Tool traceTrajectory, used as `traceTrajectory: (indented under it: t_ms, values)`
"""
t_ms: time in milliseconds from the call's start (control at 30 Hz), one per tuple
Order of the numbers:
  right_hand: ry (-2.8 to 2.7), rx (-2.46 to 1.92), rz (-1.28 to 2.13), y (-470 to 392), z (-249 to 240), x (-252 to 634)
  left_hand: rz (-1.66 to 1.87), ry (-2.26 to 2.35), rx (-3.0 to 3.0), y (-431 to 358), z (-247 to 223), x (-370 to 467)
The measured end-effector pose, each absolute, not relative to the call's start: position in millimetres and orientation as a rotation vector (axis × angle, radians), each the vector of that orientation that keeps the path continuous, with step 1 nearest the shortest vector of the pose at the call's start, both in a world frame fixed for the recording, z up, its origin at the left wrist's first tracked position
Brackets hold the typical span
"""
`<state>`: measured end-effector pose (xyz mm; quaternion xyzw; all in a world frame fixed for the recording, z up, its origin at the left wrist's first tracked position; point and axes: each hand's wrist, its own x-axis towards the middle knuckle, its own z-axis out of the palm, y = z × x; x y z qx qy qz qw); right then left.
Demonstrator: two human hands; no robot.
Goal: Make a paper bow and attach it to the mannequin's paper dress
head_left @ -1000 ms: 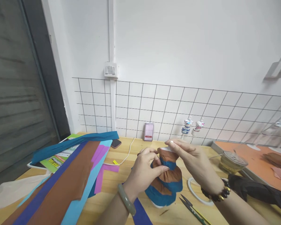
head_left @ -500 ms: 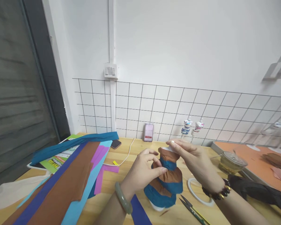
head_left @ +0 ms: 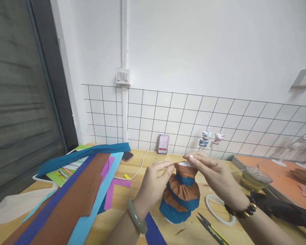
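A vase-shaped form wrapped in pleated brown and blue fabric-like strips stands on the wooden table, narrow at its neck. My left hand pinches the left side of its top rim between thumb and fingers. From the right, my right hand has its thumb and fingertips closed on the other side of the rim, where a white edge shows. Beside the form lie thread snips and a roll of white tape. Below my left hand is a dark blue strip.
Brown, blue and purple strips spread over the table's left side. A phone leans against the wall, near two small figures on sticks. To the right are a glass bowl, black cloth and an orange-topped surface.
My left hand has moved up from the form's neck to its top rim. My right hand stays at the rim. The form now stands more upright, and the view has shifted slightly.
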<state>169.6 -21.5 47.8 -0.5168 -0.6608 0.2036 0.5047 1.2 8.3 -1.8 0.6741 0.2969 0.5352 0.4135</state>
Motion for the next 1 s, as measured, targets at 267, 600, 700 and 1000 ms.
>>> traceTrajectory:
  t_ms: [267, 600, 700, 1000]
  values:
    - [-1.634, -1.208, 0.478, -23, 50, 171, 1.289, 0.656, 1.330, 10, 2, -1]
    - [-1.746, -1.120, 0.483, -32, 38, 177, 1.124, 0.540, 1.193, 5, 5, -4]
    - [-1.762, -1.099, 0.481, -38, 32, 181, 1.074, 0.497, 1.160, 2, 8, -4]
    - [-1.760, -1.184, 0.443, -49, 21, 191, 0.970, 0.559, 1.371, 0, 2, 3]
